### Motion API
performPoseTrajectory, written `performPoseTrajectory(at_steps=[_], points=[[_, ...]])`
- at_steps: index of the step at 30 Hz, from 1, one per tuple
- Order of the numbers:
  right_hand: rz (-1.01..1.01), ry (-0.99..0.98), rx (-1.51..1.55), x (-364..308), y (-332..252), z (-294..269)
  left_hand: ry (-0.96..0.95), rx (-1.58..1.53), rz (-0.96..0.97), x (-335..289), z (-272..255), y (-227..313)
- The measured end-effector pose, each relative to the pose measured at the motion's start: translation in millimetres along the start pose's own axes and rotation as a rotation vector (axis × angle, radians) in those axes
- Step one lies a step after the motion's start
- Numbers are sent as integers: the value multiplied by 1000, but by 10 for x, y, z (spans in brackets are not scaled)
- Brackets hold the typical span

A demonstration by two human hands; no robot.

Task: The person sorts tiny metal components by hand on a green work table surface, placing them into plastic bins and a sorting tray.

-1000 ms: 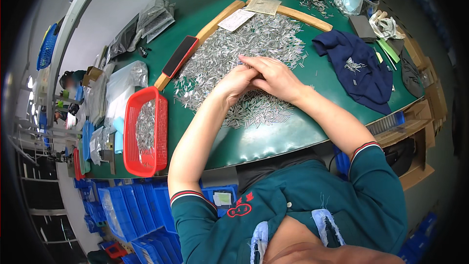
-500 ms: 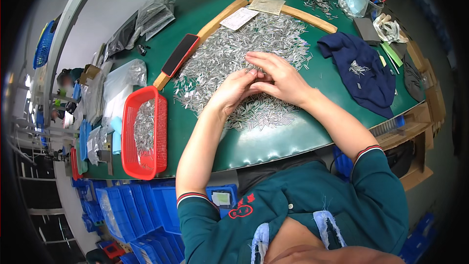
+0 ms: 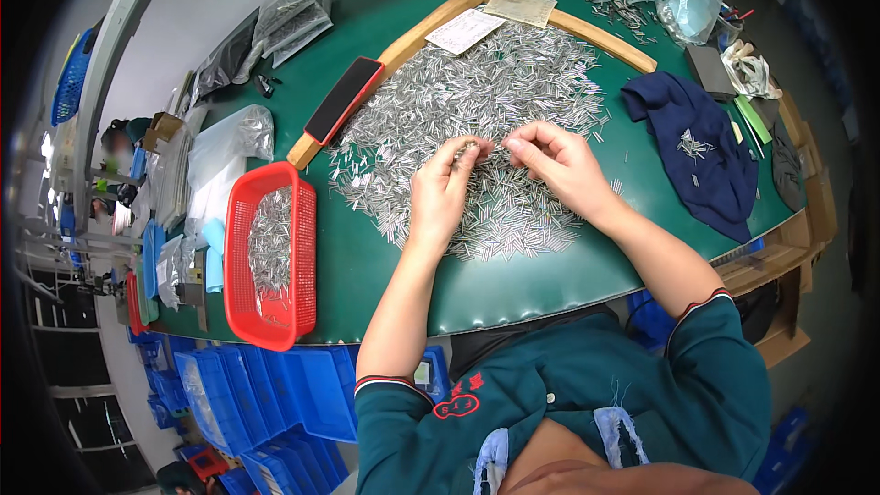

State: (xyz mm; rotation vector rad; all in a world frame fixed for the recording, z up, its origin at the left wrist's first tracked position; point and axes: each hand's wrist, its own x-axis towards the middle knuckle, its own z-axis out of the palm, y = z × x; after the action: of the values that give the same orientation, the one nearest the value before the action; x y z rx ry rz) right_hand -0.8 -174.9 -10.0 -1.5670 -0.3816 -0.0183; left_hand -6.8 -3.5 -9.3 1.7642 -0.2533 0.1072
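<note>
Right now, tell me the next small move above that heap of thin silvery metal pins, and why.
Probably bring the bare right hand slightly closer to the left hand: their fingertips nearly meet above the heap of pins, and the left fingers seem to curl around something too small to make out.

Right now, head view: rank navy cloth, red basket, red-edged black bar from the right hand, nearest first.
From the right hand:
1. Navy cloth, to its right.
2. Red-edged black bar, to its left.
3. Red basket, farther left.
</note>
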Motion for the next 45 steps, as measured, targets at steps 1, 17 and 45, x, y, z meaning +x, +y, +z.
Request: performPoseTrajectory(at_steps=[1, 17, 45], points=[[105, -35, 81, -11, -31, 5, -5, -27, -69, -5, 15, 61], [116, -45, 1, -53, -103, -8, -33, -172, -139, -70, 115, 58], [-59, 21, -83, -70, -75, 28, -39, -368, -163, -75, 125, 44]])
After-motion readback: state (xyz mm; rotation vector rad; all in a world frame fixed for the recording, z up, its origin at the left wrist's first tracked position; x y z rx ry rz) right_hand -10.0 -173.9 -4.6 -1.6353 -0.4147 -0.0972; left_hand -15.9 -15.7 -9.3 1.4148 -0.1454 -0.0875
